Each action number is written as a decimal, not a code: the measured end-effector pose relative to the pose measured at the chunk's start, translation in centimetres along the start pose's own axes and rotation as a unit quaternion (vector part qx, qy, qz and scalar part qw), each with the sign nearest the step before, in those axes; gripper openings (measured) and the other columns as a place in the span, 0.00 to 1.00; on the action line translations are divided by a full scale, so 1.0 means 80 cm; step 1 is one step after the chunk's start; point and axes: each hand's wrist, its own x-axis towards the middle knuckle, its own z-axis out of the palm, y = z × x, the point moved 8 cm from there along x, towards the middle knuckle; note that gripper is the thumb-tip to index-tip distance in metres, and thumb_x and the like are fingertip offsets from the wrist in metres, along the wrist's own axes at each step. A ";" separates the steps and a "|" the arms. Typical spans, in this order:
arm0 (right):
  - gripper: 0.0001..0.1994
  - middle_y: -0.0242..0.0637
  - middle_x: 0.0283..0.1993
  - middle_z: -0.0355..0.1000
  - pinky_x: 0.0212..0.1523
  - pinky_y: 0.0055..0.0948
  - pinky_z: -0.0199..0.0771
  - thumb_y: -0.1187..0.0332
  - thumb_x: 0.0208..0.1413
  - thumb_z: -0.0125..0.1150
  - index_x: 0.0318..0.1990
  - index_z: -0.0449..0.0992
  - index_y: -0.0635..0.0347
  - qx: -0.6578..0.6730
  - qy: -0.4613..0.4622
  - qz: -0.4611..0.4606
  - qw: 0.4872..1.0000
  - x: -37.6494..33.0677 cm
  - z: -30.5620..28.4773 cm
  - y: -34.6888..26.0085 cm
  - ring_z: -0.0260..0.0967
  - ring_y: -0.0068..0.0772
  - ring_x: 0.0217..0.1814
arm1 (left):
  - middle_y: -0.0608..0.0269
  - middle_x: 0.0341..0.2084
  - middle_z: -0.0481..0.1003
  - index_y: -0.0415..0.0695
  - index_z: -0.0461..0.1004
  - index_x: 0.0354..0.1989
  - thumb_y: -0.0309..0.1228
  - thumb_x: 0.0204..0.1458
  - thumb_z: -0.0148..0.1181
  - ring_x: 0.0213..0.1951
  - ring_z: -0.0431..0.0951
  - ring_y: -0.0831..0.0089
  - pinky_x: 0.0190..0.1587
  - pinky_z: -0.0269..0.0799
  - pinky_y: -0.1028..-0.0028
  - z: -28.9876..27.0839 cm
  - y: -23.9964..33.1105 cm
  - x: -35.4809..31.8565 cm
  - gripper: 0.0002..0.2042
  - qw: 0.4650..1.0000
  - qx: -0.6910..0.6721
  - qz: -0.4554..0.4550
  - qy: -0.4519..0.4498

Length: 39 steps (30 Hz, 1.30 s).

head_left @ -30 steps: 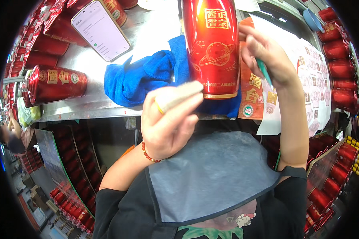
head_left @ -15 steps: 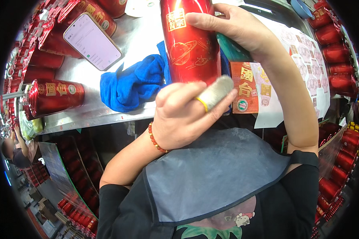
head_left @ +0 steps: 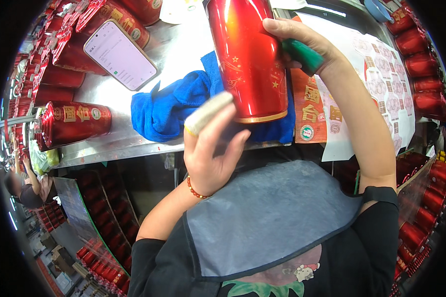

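A glossy red metal canister (head_left: pixel 255 64) with gold drawings rests over a blue cloth (head_left: pixel 171 104), its gold-rimmed end toward me. My right hand (head_left: pixel 309 42) is at its right side, thumb on the red surface, with a smooth green curved piece (head_left: pixel 305 57) tucked in the same hand; its other fingers are partly hidden. My left hand (head_left: pixel 208 143) is just below and left of the canister, fingers apart and somewhat blurred. One of its fingers wears a pale cover (head_left: pixel 208 114), whose tip is close to the canister's lower left edge. Nothing shows in that hand.
A lit phone (head_left: pixel 120 54) lies on the metal table (head_left: pixel 109 151) at left, near another red canister (head_left: pixel 77 123). Printed sheets (head_left: pixel 381 89) and an orange-red card (head_left: pixel 309 109) lie at right. Canisters crowd both sides. A person (head_left: pixel 27 185) is at far left.
The canister has turned, so its square emblem and planet are out of sight. My left hand has drawn left and downward off it, fingers spreading. More of the green piece shows.
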 end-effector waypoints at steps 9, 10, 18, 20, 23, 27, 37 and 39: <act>0.34 0.30 0.27 0.75 0.17 0.10 0.63 0.37 0.46 0.74 0.46 0.78 0.60 -0.010 0.027 0.005 1.000 -0.006 0.004 -0.009 0.70 0.10 0.22 | 0.60 0.45 0.81 0.43 0.87 0.43 0.17 0.38 0.72 0.47 0.80 0.61 0.46 0.77 0.70 -0.002 0.025 0.002 0.19 0.989 0.036 0.136 -0.041; 0.34 0.29 0.26 0.75 0.17 0.10 0.63 0.37 0.46 0.74 0.45 0.78 0.60 -0.013 0.030 0.003 0.999 -0.006 0.004 -0.011 0.70 0.10 0.21 | 0.61 0.44 0.81 0.44 0.87 0.42 0.18 0.37 0.72 0.47 0.80 0.62 0.46 0.78 0.70 -0.001 0.028 0.005 0.19 0.986 0.042 0.151 -0.050; 0.33 0.27 0.22 0.73 0.17 0.09 0.66 0.37 0.48 0.74 0.42 0.79 0.62 -0.013 -0.032 0.036 0.999 -0.002 -0.015 -0.014 0.71 0.12 0.21 | 0.60 0.45 0.82 0.43 0.86 0.42 0.18 0.37 0.69 0.49 0.79 0.63 0.47 0.80 0.68 0.003 0.037 0.010 0.19 0.982 0.043 0.176 -0.042; 0.33 0.28 0.23 0.75 0.18 0.09 0.66 0.38 0.47 0.76 0.44 0.79 0.62 -0.001 0.023 0.025 0.999 0.000 -0.027 0.003 0.72 0.11 0.21 | 0.58 0.47 0.81 0.41 0.86 0.43 0.15 0.37 0.67 0.49 0.81 0.60 0.50 0.80 0.68 -0.003 0.026 0.003 0.20 0.987 0.038 0.151 -0.036; 0.36 0.30 0.27 0.78 0.18 0.09 0.66 0.38 0.47 0.75 0.49 0.78 0.64 0.019 0.009 -0.001 1.000 0.009 -0.013 0.001 0.71 0.10 0.21 | 0.58 0.46 0.81 0.41 0.85 0.43 0.14 0.37 0.68 0.49 0.81 0.60 0.49 0.80 0.68 -0.005 0.025 -0.001 0.20 0.988 0.037 0.150 -0.022; 0.36 0.39 0.44 0.78 0.41 0.24 0.73 0.43 0.53 0.73 0.57 0.74 0.66 -0.012 -0.045 0.107 0.993 0.022 0.008 -0.003 0.74 0.24 0.43 | 0.58 0.45 0.82 0.41 0.85 0.42 0.14 0.36 0.69 0.48 0.81 0.60 0.48 0.80 0.69 -0.002 0.031 0.007 0.20 0.981 0.044 0.185 -0.036; 0.34 0.27 0.28 0.75 0.33 0.17 0.74 0.37 0.41 0.79 0.44 0.81 0.58 -0.001 0.015 0.028 0.999 0.017 -0.013 -0.004 0.71 0.13 0.27 | 0.58 0.46 0.81 0.41 0.85 0.42 0.15 0.37 0.70 0.47 0.81 0.59 0.49 0.80 0.68 -0.005 0.031 0.008 0.19 0.982 0.042 0.177 -0.054; 0.34 0.28 0.28 0.76 0.32 0.16 0.74 0.37 0.41 0.78 0.44 0.81 0.58 -0.077 0.053 -0.021 0.995 0.007 0.002 -0.036 0.71 0.14 0.27 | 0.58 0.46 0.81 0.41 0.85 0.42 0.16 0.37 0.70 0.47 0.81 0.60 0.48 0.80 0.68 -0.005 0.035 0.013 0.19 0.979 0.053 0.184 -0.068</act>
